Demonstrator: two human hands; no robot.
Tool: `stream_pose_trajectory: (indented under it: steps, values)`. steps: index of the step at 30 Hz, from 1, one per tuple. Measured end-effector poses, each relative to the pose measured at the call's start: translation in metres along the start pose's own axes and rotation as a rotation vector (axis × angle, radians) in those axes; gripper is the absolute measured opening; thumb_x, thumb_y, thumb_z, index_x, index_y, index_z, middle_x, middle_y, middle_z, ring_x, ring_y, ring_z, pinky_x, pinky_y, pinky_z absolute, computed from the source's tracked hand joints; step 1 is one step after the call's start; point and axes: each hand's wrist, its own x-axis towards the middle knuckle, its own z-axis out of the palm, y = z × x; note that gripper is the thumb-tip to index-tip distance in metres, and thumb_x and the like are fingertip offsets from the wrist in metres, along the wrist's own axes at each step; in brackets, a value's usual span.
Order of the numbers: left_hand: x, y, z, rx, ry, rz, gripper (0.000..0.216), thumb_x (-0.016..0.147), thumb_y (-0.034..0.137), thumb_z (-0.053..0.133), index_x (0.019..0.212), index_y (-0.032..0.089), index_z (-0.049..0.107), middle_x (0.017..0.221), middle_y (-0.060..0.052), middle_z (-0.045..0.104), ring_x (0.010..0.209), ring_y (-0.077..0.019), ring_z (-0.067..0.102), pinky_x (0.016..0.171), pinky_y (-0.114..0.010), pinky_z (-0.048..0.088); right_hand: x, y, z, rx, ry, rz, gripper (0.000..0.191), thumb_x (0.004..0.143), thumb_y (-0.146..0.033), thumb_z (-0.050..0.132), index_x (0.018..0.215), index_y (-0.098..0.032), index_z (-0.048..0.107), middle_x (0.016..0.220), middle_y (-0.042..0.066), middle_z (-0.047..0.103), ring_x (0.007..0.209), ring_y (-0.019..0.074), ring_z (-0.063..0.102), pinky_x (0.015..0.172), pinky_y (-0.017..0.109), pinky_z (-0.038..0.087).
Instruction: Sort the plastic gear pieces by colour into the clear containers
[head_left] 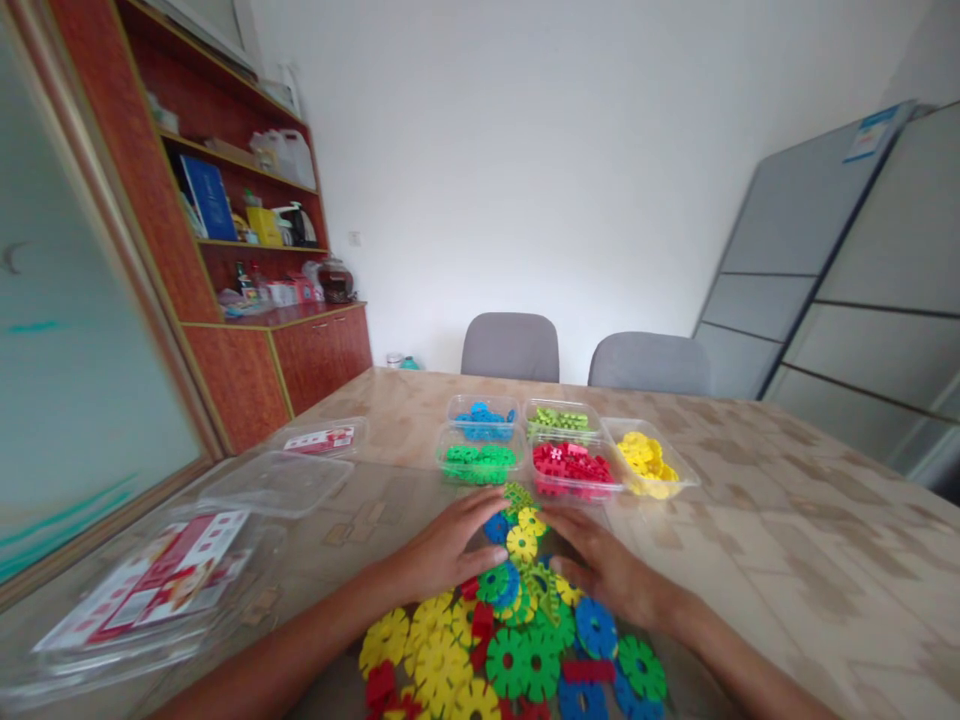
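Note:
My left hand (454, 545) and my right hand (600, 555) lie on either side of a spread of plastic building pieces on the table. Both have their fingers stretched out, and neither grips anything that I can see. Between them are yellow notched discs (523, 542), a blue disc (496, 528) and a light green piece (517, 495). Closer to me the pile widens, with green discs (523, 663), yellow discs (442, 672), blue discs (596, 628) and red blocks (589, 671). My fingertips are beside the pile's narrow far end; whether they touch it is unclear.
Beyond my hands stand clear tubs of blue pieces (484, 420), green pieces (480, 463), light green pieces (561, 420), red pieces (574, 468) and yellow pieces (646, 460). Clear plastic lids (277, 482) and labelled packaging (161, 580) lie left. Two grey chairs (510, 345) stand behind the table.

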Motion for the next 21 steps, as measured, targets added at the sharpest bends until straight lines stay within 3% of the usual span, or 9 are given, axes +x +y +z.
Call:
stream_pose_trajectory:
  steps: [2, 5, 9, 12, 17, 21]
  values:
    - [0.003, 0.002, 0.001, 0.032, -0.033, 0.022, 0.056, 0.091, 0.04, 0.057, 0.142, 0.021, 0.042, 0.149, -0.011, 0.039, 0.137, -0.0279, 0.032, 0.113, -0.044, 0.026, 0.002, -0.01, -0.004, 0.06, -0.018, -0.027, 0.042, 0.092, -0.033, 0.053, 0.131, -0.018, 0.054, 0.135, 0.015, 0.055, 0.124, 0.0268, 0.05, 0.104, 0.046, 0.04]
    - [0.003, 0.002, 0.003, 0.06, -0.011, 0.034, 0.049, 0.091, 0.038, 0.058, 0.136, 0.021, 0.049, 0.139, -0.011, 0.049, 0.131, -0.0277, 0.04, 0.11, -0.042, 0.031, 0.006, -0.02, -0.012, 0.145, 0.008, 0.002, 0.024, 0.09, -0.028, 0.054, 0.108, -0.018, 0.066, 0.105, 0.009, 0.07, 0.096, 0.0228, 0.064, 0.086, 0.037, 0.051]
    - [-0.005, -0.001, 0.002, 0.053, 0.055, 0.037, 0.039, 0.09, 0.026, 0.057, 0.129, 0.022, 0.054, 0.127, -0.009, 0.056, 0.12, -0.0251, 0.049, 0.104, -0.037, 0.038, 0.007, -0.03, -0.016, 0.092, 0.075, 0.062, 0.016, 0.09, -0.024, 0.053, 0.086, -0.017, 0.067, 0.083, 0.006, 0.07, 0.078, 0.0205, 0.064, 0.072, 0.032, 0.05]
    - [-0.008, -0.002, -0.001, 0.023, 0.08, 0.033, 0.041, 0.088, 0.024, 0.058, 0.129, 0.022, 0.054, 0.123, -0.009, 0.057, 0.117, -0.0249, 0.051, 0.101, -0.036, 0.04, 0.002, -0.042, -0.014, 0.022, 0.023, 0.013, 0.013, 0.086, -0.027, 0.062, 0.094, -0.018, 0.065, 0.092, 0.007, 0.067, 0.089, 0.0227, 0.061, 0.078, 0.035, 0.049]
    - [-0.006, -0.004, -0.001, 0.023, 0.076, -0.015, 0.055, 0.083, 0.025, 0.066, 0.136, 0.023, 0.05, 0.136, -0.009, 0.052, 0.125, -0.0269, 0.046, 0.107, -0.039, 0.034, -0.006, -0.058, -0.01, -0.023, -0.121, -0.003, 0.053, 0.074, -0.025, 0.076, 0.122, -0.02, 0.055, 0.124, 0.011, 0.055, 0.114, 0.0273, 0.052, 0.096, 0.04, 0.044]
    - [-0.007, -0.005, 0.001, 0.068, 0.082, -0.047, 0.048, 0.08, 0.028, 0.069, 0.127, 0.023, 0.058, 0.125, -0.008, 0.061, 0.116, -0.0265, 0.054, 0.1, -0.037, 0.041, -0.006, -0.058, -0.011, -0.035, -0.139, 0.002, 0.047, 0.076, -0.021, 0.071, 0.121, -0.022, 0.056, 0.119, 0.01, 0.058, 0.109, 0.0263, 0.055, 0.093, 0.038, 0.045]
